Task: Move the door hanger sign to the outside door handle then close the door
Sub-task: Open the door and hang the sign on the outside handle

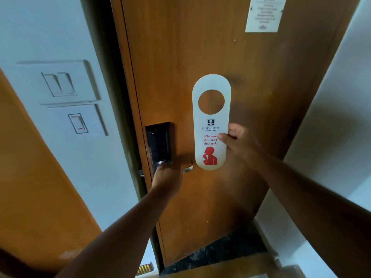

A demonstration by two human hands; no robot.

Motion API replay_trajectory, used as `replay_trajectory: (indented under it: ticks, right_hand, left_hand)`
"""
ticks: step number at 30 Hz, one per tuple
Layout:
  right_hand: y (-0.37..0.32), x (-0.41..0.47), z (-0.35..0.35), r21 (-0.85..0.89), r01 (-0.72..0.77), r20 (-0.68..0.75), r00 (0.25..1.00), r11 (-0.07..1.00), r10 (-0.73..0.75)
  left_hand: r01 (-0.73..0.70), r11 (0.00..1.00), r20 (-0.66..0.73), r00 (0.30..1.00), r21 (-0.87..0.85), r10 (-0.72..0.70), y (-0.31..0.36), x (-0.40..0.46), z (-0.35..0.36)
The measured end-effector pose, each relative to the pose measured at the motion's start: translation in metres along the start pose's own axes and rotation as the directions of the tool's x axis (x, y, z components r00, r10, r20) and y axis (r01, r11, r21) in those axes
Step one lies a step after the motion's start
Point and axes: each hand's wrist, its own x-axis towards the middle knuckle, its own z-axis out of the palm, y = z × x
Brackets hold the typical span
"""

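The sign is being held upright in front of the door by the right hand, which is gripping its right edge. Lower left of the sign, the handle is being covered by the left hand, just below the lock. Switches are sitting on the wall left of the door. A notice is fixed on the door, upper right.
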Motion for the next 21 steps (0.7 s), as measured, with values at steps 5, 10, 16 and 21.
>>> replay_trajectory:
  ticks: [5,10,16,21]
  right_hand:
    - [-0.004,-0.049,-0.017,0.001,-0.015,-0.010,1.000,1.000,0.016]
    - [0.001,-0.100,-0.034,-0.038,-0.027,0.004,1.000,0.999,0.028]
    - [-0.020,-0.155,-0.053,-0.065,-0.044,-0.026,0.999,0.997,0.042]
    - [-0.052,-0.210,-0.060,-0.079,-0.101,-0.148,0.985,0.992,0.088]
  left_hand:
    - [0.113,0.992,0.063,0.992,-0.051,-0.110,0.030,-0.033,-0.016]
    - [0.153,0.982,0.170,0.976,-0.109,-0.133,0.058,-0.060,-0.020]
    - [0.069,0.975,0.240,0.971,-0.214,-0.016,0.090,-0.093,-0.034]
    - [-0.053,0.889,0.194,0.968,-0.456,0.158,0.120,-0.128,-0.050]
